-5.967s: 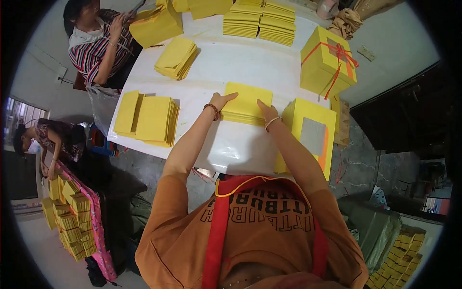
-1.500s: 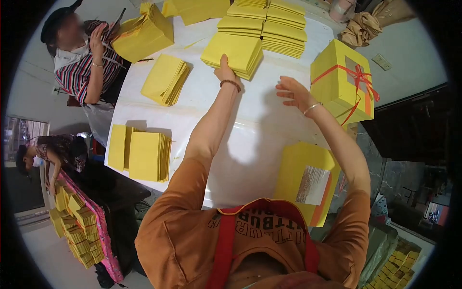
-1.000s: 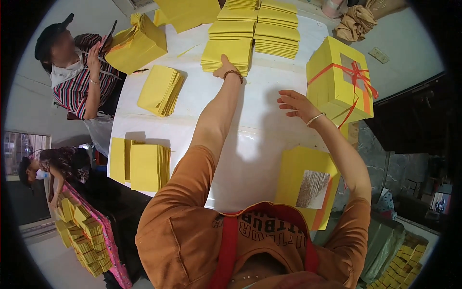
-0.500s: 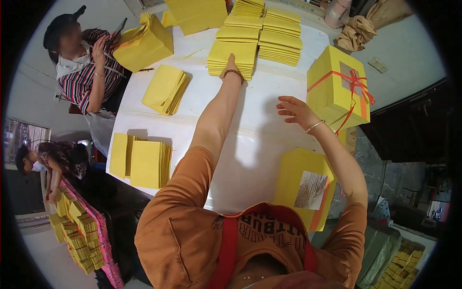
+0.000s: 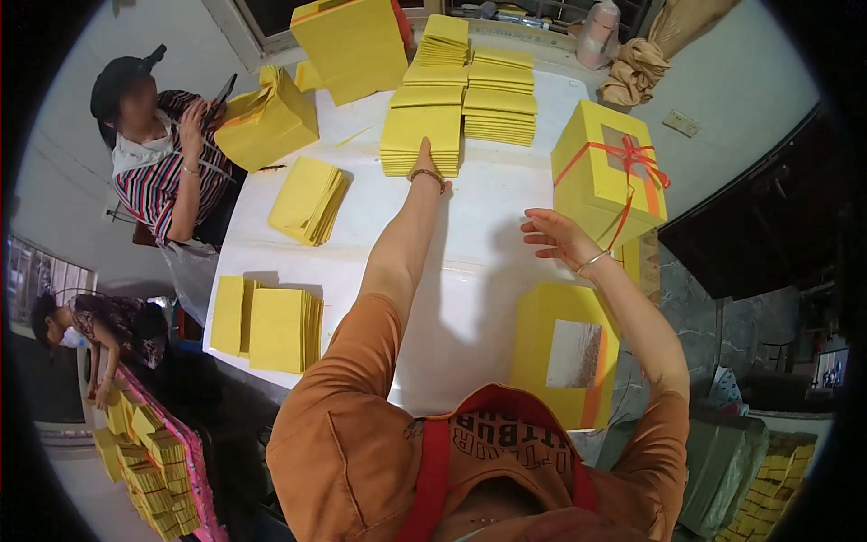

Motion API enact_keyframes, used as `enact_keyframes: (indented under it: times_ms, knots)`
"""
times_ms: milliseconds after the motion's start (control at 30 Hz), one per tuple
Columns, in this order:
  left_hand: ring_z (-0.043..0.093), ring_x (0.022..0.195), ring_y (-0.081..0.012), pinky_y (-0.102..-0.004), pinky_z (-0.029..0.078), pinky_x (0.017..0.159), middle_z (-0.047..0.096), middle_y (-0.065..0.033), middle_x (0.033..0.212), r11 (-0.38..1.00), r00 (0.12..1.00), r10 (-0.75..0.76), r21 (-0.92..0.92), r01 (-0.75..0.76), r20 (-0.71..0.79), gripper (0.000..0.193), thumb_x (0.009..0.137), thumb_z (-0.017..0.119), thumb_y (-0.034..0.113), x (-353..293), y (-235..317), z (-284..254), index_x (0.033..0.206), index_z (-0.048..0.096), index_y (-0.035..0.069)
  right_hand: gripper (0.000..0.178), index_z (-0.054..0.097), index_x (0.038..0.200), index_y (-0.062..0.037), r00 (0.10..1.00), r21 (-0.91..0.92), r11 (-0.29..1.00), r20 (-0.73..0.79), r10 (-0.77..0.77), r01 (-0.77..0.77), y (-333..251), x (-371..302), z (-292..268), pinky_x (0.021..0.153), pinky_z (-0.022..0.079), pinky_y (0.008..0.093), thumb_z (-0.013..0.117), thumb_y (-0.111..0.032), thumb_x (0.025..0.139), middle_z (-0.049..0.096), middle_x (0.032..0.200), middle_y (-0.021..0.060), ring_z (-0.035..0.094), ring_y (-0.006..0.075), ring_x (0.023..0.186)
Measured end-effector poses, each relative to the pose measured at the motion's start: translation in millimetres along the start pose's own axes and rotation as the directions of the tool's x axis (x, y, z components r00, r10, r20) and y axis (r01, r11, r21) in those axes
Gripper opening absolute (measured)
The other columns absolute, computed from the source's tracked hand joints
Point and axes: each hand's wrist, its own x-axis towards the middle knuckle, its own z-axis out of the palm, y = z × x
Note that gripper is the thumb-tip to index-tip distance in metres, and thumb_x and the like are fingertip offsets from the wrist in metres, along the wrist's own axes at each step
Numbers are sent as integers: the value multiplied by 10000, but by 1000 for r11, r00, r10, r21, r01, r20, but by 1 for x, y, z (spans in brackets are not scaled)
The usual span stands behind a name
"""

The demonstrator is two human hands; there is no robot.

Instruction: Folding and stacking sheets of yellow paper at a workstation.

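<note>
My left hand (image 5: 426, 166) reaches across the white table to the near edge of a stack of folded yellow paper (image 5: 421, 135). Its thumb lies on top and its fingers curl at the front edge, partly hidden. More yellow paper stacks (image 5: 499, 116) stand in two columns behind and to the right. My right hand (image 5: 558, 237) hovers over the table, open with fingers apart and holding nothing. Nearest to it is a yellow box (image 5: 591, 144) tied with red ribbon. Below it, close to my body, stands another yellow box (image 5: 533, 352) with a clear window.
Loose yellow sheets (image 5: 307, 200) and two yellow piles (image 5: 282, 330) lie on the left of the white table (image 5: 470, 316). At the far left, yellow bags (image 5: 271, 122) stand beside a person (image 5: 176, 144) holding a phone. Another person (image 5: 99, 330) bends over yellow bundles (image 5: 149, 452).
The view has shifted, so the tabletop sits lower in it. My left hand stays at the front stack, slightly nearer its edge. The right hand stays open over the table.
</note>
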Motion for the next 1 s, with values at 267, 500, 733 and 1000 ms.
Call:
enact_keyframes:
  times_ms: [267, 500, 733, 1000]
  knots:
    - [336, 1202, -251, -587, 320, 844, 385, -32, 1341, 993, 982, 90, 57, -101, 167, 646, 770, 625, 490, -10, -2, -18, 1307, 396, 213, 430, 451, 1246, -105, 985, 54, 983, 3, -175, 175, 7, -64, -25, 805, 441, 274, 543, -321, 886, 556, 1114, 42, 541, 140, 997]
    - [497, 885, -202, -412, 391, 756, 510, -80, 987, 991, 990, 130, 36, -132, 49, 428, 822, 613, 310, -101, -41, -43, 1162, 470, 92, 495, 369, 1314, -61, 837, -33, 857, -199, -510, 514, 51, -147, -71, 867, 440, 317, 519, -294, 903, 521, 1205, 82, 516, 177, 1089]
    - [423, 1174, -217, -347, 375, 960, 372, -144, 1330, 866, 819, 55, 381, -323, 571, 611, 920, 398, 463, -247, -178, -99, 1374, 280, 71, 546, 294, 1376, -83, 749, 201, 786, -506, -428, 585, 183, -178, -77, 1028, 275, 373, 358, -413, 946, 383, 1355, 112, 338, 218, 1263]
    - [233, 1313, -227, -321, 214, 1068, 215, -110, 1449, 459, 628, 195, 495, -737, 754, 612, 962, 296, 419, -300, -254, -123, 1412, 153, 29, 580, 166, 1425, -89, 861, 306, 882, -473, -186, 358, 244, -178, -23, 1085, 170, 332, 271, -425, 965, 225, 1458, 84, 198, 208, 1344]
